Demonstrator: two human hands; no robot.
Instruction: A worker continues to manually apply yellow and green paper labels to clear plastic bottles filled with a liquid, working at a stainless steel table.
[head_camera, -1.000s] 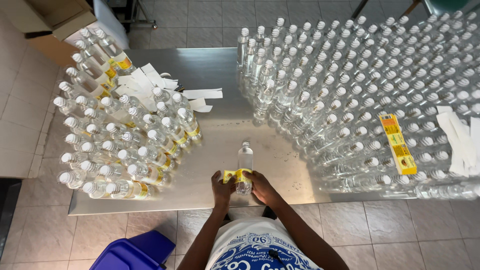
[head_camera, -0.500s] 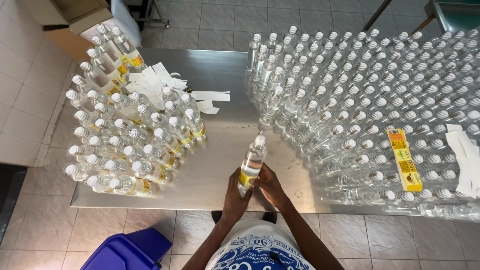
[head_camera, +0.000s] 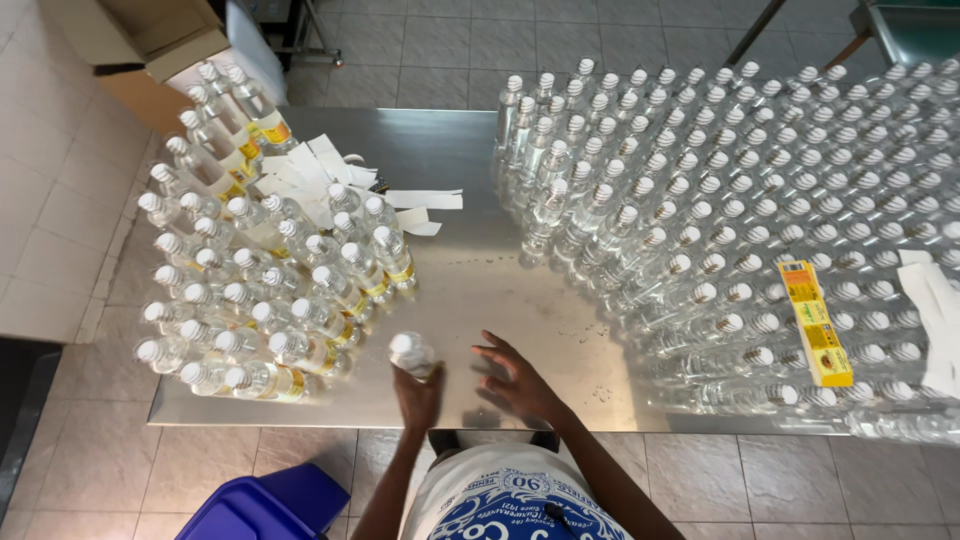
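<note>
1. Both arms are bare from the upper arm down to each hand; no sleeves reach the forearms.
2. The left hand (head_camera: 418, 396) and right hand (head_camera: 520, 384) wear no gloves, rings or watch that can be made out.
3. The shirt (head_camera: 510, 495) is white, with a round blue printed design and white lettering across the chest.

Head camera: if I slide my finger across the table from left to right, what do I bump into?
Labelled bottles → the bottle in the left hand → the open right hand → the big crowd of unlabelled bottles → a yellow strip of labels lying on top of them.
</note>
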